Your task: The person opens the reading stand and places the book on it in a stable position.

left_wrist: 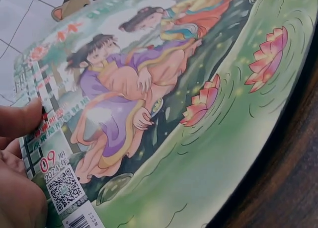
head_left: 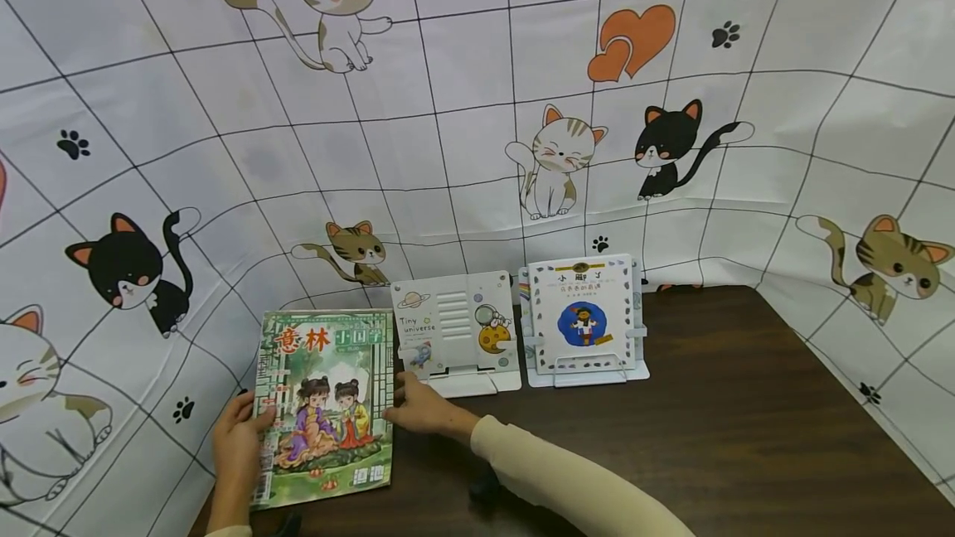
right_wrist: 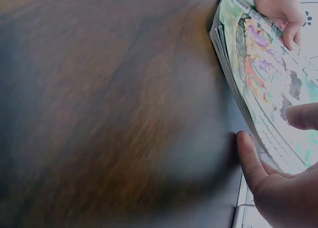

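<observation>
A green illustrated magazine [head_left: 328,413] with two cartoon figures stands tilted at the left of the table, and its edge shows several layers in the right wrist view. My left hand [head_left: 237,446] grips its left edge, thumb over the cover and the other fingers partly hidden behind. At the right edge is my right hand [head_left: 429,408], its thumb and fingers apart. One finger [right_wrist: 304,116] reaches over the cover, while the thumb [right_wrist: 248,156] lies along the edge. Whether they press on the magazine cannot be told.
A white bookstand [head_left: 455,330] printed with planets stands right of the magazine. Beside it, another stand [head_left: 639,355] holds a white book [head_left: 582,305] with a blue circle. The dark wooden table [head_left: 709,421] meets a cat-patterned cloth [head_left: 448,147] at the back and sides.
</observation>
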The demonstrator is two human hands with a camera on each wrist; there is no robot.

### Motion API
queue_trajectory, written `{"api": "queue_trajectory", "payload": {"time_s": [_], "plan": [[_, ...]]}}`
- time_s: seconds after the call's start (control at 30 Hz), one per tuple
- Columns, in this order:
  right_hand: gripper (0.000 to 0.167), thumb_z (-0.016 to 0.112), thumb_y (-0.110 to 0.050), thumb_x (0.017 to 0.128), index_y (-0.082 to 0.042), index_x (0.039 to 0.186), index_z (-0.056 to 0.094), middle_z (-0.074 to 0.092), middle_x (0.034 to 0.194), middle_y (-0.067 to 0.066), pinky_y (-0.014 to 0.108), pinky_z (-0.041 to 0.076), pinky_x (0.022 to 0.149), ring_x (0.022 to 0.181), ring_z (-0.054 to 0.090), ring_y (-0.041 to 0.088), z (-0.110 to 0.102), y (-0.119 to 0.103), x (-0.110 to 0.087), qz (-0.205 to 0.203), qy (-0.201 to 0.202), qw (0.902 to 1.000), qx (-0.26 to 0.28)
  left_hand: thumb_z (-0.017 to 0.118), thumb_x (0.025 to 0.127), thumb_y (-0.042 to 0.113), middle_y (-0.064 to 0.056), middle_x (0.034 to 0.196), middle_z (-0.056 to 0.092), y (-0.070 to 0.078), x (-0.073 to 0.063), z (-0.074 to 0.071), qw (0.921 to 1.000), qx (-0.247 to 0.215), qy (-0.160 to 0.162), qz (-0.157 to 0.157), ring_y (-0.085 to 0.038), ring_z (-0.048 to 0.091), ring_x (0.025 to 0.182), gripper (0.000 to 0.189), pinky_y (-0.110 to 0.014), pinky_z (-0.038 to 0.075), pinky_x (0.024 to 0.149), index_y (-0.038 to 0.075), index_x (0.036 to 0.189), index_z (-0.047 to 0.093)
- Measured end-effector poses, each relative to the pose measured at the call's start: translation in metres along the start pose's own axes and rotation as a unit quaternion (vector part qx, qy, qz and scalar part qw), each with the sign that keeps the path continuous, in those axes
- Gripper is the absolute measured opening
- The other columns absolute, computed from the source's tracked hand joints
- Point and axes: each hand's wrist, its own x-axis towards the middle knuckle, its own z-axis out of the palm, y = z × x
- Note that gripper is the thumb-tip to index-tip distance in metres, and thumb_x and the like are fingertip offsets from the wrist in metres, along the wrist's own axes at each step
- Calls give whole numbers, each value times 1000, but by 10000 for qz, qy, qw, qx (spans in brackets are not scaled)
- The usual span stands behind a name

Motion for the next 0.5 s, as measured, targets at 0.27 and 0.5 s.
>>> {"api": "queue_trajectory", "payload": {"time_s": [0.27, 0.5], "plan": [[48, 65, -3, 103, 6, 147, 48, 66, 121, 19, 42, 65, 78, 95, 75, 31, 6, -6, 2, -415, 135, 9951, 888, 65, 101, -6, 25, 93, 68, 5, -4, -6, 9943, -1037, 240, -38, 2, 64, 84, 37, -15, 52, 67, 8, 135, 60], [31, 69, 5, 98, 3, 127, 58, 64, 109, 14, 37, 65, 67, 82, 72, 25, 4, -8, 4, -474, 345, 9909, 1212, 65, 100, -9, 23, 94, 66, 9, -9, -5, 9932, -1097, 374, 102, 4, 65, 84, 39, -13, 53, 71, 6, 136, 59]]}}
